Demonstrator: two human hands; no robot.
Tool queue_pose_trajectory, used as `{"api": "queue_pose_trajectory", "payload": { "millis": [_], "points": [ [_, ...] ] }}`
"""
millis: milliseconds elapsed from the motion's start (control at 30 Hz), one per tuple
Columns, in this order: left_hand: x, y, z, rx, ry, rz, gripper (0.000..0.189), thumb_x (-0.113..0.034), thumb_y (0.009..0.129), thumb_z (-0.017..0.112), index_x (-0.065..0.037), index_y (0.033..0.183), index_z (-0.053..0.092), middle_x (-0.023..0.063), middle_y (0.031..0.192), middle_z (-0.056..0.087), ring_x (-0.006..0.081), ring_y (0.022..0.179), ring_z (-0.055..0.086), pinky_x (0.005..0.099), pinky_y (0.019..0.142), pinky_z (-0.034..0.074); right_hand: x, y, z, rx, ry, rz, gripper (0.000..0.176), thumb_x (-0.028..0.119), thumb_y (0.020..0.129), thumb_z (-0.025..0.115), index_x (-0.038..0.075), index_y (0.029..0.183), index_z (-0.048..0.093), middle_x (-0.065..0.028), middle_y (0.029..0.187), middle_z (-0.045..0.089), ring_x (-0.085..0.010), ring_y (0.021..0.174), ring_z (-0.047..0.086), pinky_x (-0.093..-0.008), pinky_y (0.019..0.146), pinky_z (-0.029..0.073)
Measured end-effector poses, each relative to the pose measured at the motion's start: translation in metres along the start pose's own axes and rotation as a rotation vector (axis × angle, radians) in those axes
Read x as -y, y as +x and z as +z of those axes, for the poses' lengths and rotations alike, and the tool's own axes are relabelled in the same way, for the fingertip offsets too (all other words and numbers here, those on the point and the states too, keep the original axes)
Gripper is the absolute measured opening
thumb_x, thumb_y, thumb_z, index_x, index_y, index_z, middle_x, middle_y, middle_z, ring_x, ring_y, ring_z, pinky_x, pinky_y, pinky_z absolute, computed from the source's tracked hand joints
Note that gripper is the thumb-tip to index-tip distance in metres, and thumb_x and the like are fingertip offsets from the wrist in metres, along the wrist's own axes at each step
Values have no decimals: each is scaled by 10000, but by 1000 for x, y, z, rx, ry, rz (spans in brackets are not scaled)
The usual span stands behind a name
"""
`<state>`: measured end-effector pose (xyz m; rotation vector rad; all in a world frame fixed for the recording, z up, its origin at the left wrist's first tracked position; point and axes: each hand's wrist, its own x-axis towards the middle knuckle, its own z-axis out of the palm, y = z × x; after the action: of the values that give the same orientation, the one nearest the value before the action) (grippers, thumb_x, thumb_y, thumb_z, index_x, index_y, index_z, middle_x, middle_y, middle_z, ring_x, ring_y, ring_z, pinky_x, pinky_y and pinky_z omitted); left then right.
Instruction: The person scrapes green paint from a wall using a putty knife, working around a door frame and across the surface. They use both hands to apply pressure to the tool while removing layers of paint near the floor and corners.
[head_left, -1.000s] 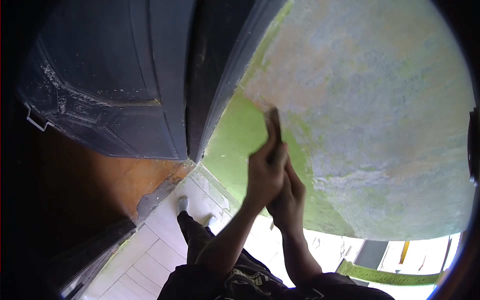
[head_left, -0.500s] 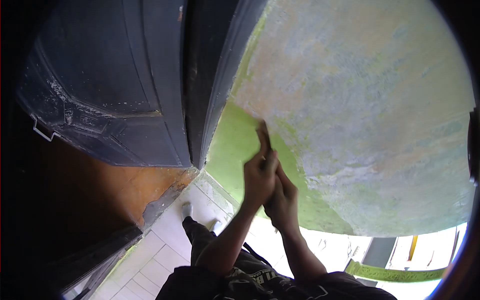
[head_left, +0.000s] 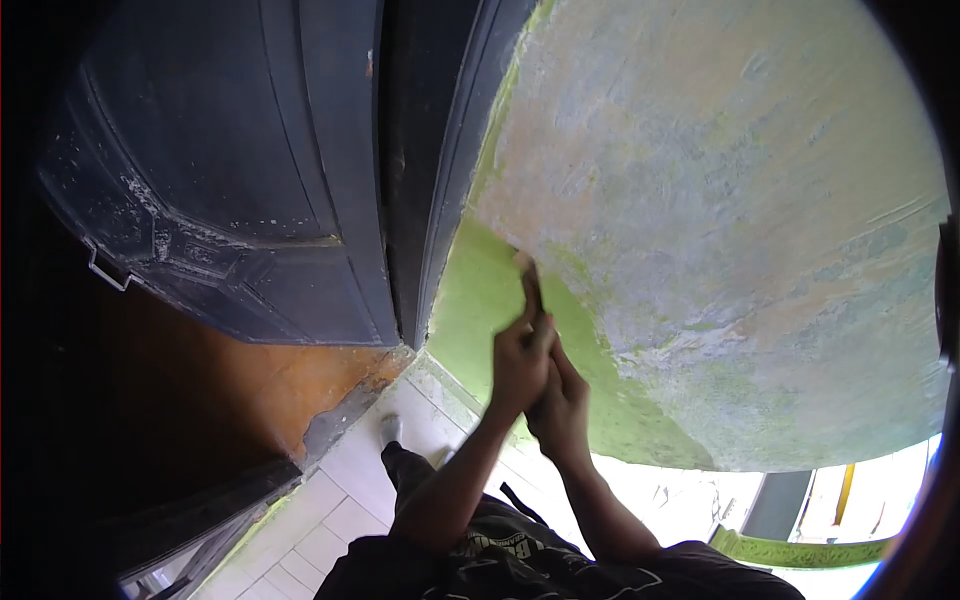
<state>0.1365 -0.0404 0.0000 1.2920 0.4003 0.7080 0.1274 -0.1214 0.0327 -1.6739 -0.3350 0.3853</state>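
In the head view, my left hand (head_left: 520, 368) is closed around a slim, dark scraper (head_left: 532, 284). My right hand (head_left: 562, 408) is closed just below and beside it, pressed against the left and seemingly on the same handle. The scraper's tip is blurred and meets the wall (head_left: 720, 220) where green paint (head_left: 480, 275) borders a bare, patchy grey-pink area. How the fingers wrap the handle is partly hidden.
A dark panelled door (head_left: 200, 180) with a metal handle (head_left: 108, 272) stands left, beside its dark frame (head_left: 440, 200). Pale floor tiles (head_left: 345, 490) lie below, with a broken threshold (head_left: 340, 420) at the doorway. A green ledge (head_left: 800, 550) is at lower right.
The camera view has shifted slightly, so the door and floor sit a little further right and lower. Both hands keep their grip, and the scraper tip is slightly lower in view.
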Motion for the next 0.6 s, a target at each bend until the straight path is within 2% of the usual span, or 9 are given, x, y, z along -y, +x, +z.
{"api": "queue_pose_trajectory", "payload": {
  "millis": [67, 133, 200, 267, 333, 400, 467, 500, 600],
  "points": [
    [-10, 19, -13, -26, -240, -212, 438, -109, 919, 500, 52, 1320, 427, 221, 1287, 522, 171, 1019, 558, 273, 787, 451, 16, 20, 11, 151, -165, 181, 448, 109, 947, 347, -48, 1366, 371, -209, 1144, 594, -196, 1026, 591, -272, 862, 457],
    [-17, 12, -16, 3, -75, -154, 470, -105, 921, 496, -3, 1369, 397, 100, 1138, 616, 125, 934, 574, 245, 786, 474, 10, 14, 11, 152, -98, 162, 445, 104, 940, 347, -50, 1356, 387, -204, 1140, 597, -199, 1018, 595, -273, 854, 461],
    [-8, 1, -1, -112, 326, 220, 447, -112, 921, 505, 7, 1344, 428, 86, 1034, 651, 98, 835, 576, 241, 713, 482, 0, 5, 5, 15, 45, -61, 424, 124, 941, 375, -44, 1326, 435, -161, 897, 648, -147, 749, 572, -277, 688, 461],
    [-5, 7, 1, -132, 29, 54, 426, -142, 916, 523, 25, 1304, 469, 106, 1042, 655, 113, 928, 578, 245, 758, 476, 1, 12, 8, 8, 73, 11, 422, 122, 941, 376, -44, 1324, 439, -164, 901, 647, -140, 756, 571, -273, 693, 461],
    [-18, 29, -22, -9, 0, -281, 420, -157, 913, 529, 26, 1289, 484, 115, 1197, 605, 108, 1011, 547, 259, 808, 458, -2, 32, 21, 105, -3, 35, 408, 123, 961, 400, -13, 1344, 435, -30, 783, 595, -65, 609, 504, -206, 533, 409],
    [-20, 25, -27, -19, -43, -225, 424, -159, 914, 528, 25, 1292, 478, 124, 1209, 600, 92, 971, 554, 254, 791, 461, 6, 24, 26, 94, 11, 72, 404, 128, 959, 400, -11, 1335, 448, -26, 773, 593, -64, 600, 501, -205, 528, 407],
    [-4, 16, -18, -99, 206, 110, 416, -159, 917, 523, 31, 1286, 482, 105, 1063, 659, 57, 760, 531, 245, 655, 457, 9, 12, 21, 63, -13, 78, 424, 125, 946, 360, -56, 1323, 433, -207, 973, 648, -181, 880, 612, -295, 763, 468],
    [-30, 13, -15, -75, 42, -97, 408, -163, 918, 521, 34, 1274, 494, 127, 1008, 670, 71, 777, 539, 238, 676, 460, 7, 15, 28, 28, 79, -28, 420, 130, 948, 364, -38, 1326, 439, -214, 968, 650, -184, 861, 605, -308, 755, 464],
    [-18, 44, -35, -75, -20, -160, 434, -158, 916, 516, 20, 1309, 462, 155, 1108, 643, 71, 853, 540, 226, 735, 448, 10, 42, 38, 173, -133, 62, 437, 105, 943, 337, -25, 1354, 404, -231, 1092, 620, -198, 976, 601, -302, 832, 465]
  ]
}}
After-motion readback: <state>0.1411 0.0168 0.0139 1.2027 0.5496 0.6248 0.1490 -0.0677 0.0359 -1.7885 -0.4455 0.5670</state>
